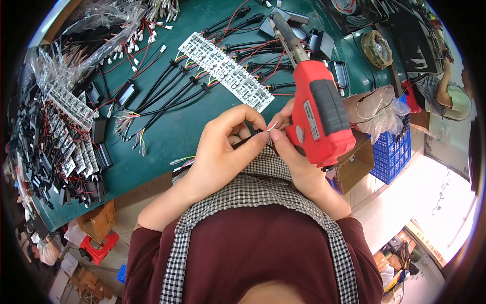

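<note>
My left hand (218,148) is closed in a pinch on a black cable (243,143), just in front of the bench edge. Thin coloured wire ends (272,126) stick out of the cable between both hands. My right hand (298,166) pinches at these wire ends with thumb and fingertip. A red soldering gun with a black grip (316,109) is also held in that hand, its metal tip pointing away over the bench; the gun hides several fingers. Beyond the hands lies a white panel of circuit boards (228,73), with black cables joined along both long sides.
Loose black cables (164,88) with bared ends lie left on the green bench (152,159). Farther left are piled wired boards (76,147) and black housings. A tape roll (376,49) sits at the far right. A blue crate (392,157) and cardboard box (357,164) stand right.
</note>
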Available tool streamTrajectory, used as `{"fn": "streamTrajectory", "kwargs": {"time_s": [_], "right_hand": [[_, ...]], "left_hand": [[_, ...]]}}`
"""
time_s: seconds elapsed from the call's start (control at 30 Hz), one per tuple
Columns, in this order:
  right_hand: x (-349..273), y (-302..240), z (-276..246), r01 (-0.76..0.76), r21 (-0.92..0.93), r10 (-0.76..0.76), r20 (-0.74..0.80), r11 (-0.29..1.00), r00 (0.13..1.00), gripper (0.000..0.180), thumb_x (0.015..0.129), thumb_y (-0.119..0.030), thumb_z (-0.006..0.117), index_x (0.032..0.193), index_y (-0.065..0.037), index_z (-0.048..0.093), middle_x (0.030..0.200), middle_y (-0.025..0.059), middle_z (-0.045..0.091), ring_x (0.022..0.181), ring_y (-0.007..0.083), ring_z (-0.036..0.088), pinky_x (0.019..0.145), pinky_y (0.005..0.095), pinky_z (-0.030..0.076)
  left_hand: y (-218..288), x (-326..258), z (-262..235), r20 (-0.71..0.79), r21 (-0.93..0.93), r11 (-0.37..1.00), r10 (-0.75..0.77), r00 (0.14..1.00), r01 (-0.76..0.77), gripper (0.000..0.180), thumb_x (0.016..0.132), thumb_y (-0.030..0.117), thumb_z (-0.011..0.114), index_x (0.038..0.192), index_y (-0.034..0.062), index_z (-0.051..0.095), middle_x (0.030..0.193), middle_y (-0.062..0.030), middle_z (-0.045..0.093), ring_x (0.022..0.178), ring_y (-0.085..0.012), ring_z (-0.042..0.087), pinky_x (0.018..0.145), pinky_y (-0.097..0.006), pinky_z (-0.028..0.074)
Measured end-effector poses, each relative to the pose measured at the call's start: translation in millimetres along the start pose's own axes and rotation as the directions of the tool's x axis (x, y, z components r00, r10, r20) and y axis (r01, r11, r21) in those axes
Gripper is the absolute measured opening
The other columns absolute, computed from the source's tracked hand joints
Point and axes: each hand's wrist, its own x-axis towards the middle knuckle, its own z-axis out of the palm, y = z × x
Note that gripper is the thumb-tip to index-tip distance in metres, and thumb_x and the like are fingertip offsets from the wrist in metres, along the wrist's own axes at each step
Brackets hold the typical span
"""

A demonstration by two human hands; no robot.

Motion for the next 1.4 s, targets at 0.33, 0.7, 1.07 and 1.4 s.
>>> {"fn": "streamTrajectory", "kwargs": {"time_s": [0.33, 0.7, 1.07, 1.4], "right_hand": [[-3.9, 3.5, 1.5, 0.101, -0.035, -0.101, -0.019, 0.994, 0.995, 0.08, 0.076, 0.013, 0.057, 0.143, -0.003, 0.015, 0.099, 0.0061, 0.052, 0.084, 0.0101, 0.056, 0.075, 0.0248, 0.049], [-2.6, -18.3, -2.0, 0.076, 0.018, -0.077, 0.064, 0.997, 0.995, 0.039, 0.079, 0.007, 0.058, 0.115, 0.004, 0.045, 0.101, 0.0112, 0.054, 0.089, 0.0172, 0.059, 0.075, 0.0275, 0.049], [-24.2, -8.1, -49.2, -0.035, -0.028, 0.038, 0.11, 0.999, 0.993, 0.049, 0.078, -0.013, 0.06, 0.119, 0.007, 0.042, 0.107, 0.0159, 0.054, 0.064, 0.0128, 0.052, 0.055, 0.0239, 0.042], [-18.0, -5.1, -64.2, -0.062, 0.006, 0.061, 0.121, 0.998, 0.991, 0.073, 0.08, -0.049, 0.064, 0.118, 0.009, 0.043, 0.106, 0.0158, 0.056, 0.061, 0.0139, 0.053, 0.05, 0.0244, 0.041]], "left_hand": [[-0.9, 1.3, 5.7, 0.015, -0.087, 0.996, -0.017, 1.0, 0.018, 0.008, 0.081, -0.002, 0.063, 0.083, 0.0008, 0.055, 0.075, 0.0023, 0.054, 0.066, -0.002, 0.046, 0.055, -0.017, 0.036], [59.3, -27.9, -27.4, -0.013, 0.758, 0.46, 0.719, 0.695, -0.462, 0.012, 0.071, -0.006, 0.067, 0.081, -0.0022, 0.062, 0.079, -0.0103, 0.06, 0.063, -0.0158, 0.057, 0.052, -0.025, 0.047], [67.5, -5.7, -68.8, -0.166, -0.012, 0.953, 0.295, 0.941, -0.301, 0.009, 0.078, -0.005, 0.058, 0.086, -0.0012, 0.056, 0.079, -0.011, 0.053, 0.053, -0.0082, 0.042, 0.042, -0.021, 0.034], [98.1, -65.4, -99.5, -0.36, -0.124, 0.931, 0.279, 0.89, -0.342, 0.019, 0.079, 0.005, 0.064, 0.094, -0.0034, 0.055, 0.082, -0.0138, 0.056, 0.057, -0.0105, 0.046, 0.052, -0.02, 0.039]]}}
